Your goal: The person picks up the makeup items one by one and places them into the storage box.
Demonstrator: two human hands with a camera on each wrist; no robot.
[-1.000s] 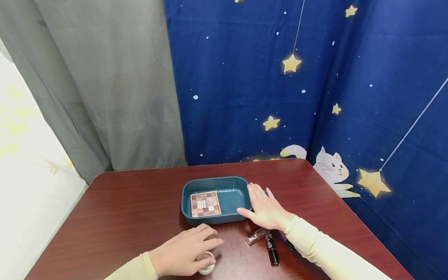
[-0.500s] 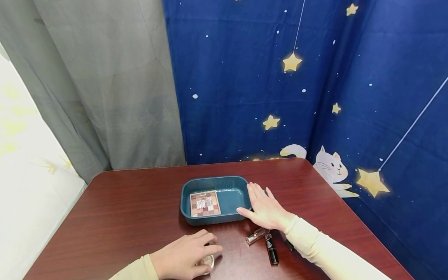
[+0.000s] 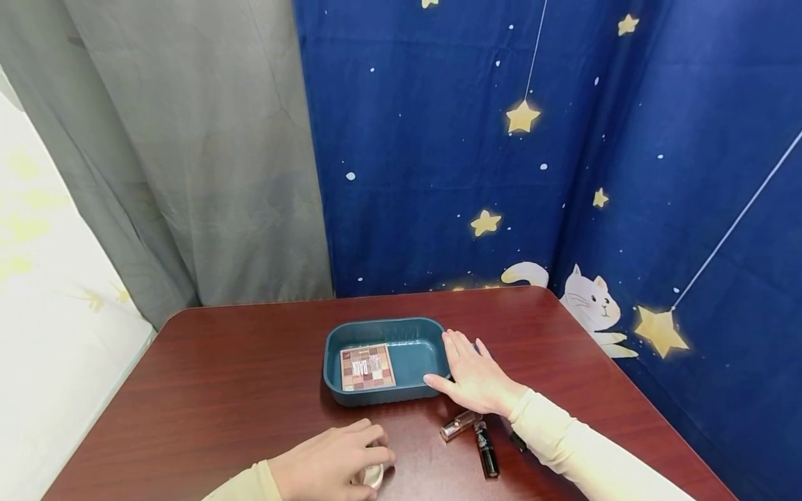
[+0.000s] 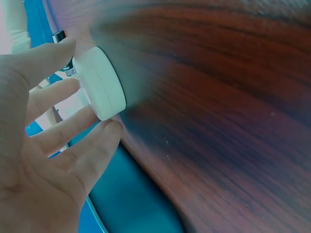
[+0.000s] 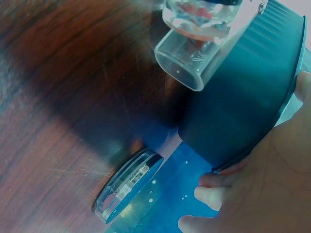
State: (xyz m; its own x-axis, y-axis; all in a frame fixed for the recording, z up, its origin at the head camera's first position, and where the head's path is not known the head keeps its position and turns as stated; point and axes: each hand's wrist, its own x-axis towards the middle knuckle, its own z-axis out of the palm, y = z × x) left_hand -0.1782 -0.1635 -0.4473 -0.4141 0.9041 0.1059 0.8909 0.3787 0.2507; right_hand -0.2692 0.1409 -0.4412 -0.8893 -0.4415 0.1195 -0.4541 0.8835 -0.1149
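In the head view my left hand is low over the table, fingers bent around a small round white container. The left wrist view shows that container standing tilted, its white side toward the tabletop, between thumb and fingertips. My right hand lies along the right end of a teal plastic basket, fingers extended at its rim and thumb at the front edge. Inside the basket's left half sits a square eyeshadow palette with a brown checkered cover.
Below my right wrist lie a clear-and-brown lipstick tube and a black tube. A small dark item is partly hidden by the sleeve. A flat clear round case stands beyond the basket in the right wrist view.
My left hand and the white container have shifted slightly, with the container turning under the fingers. The right hand stays at the basket's end.
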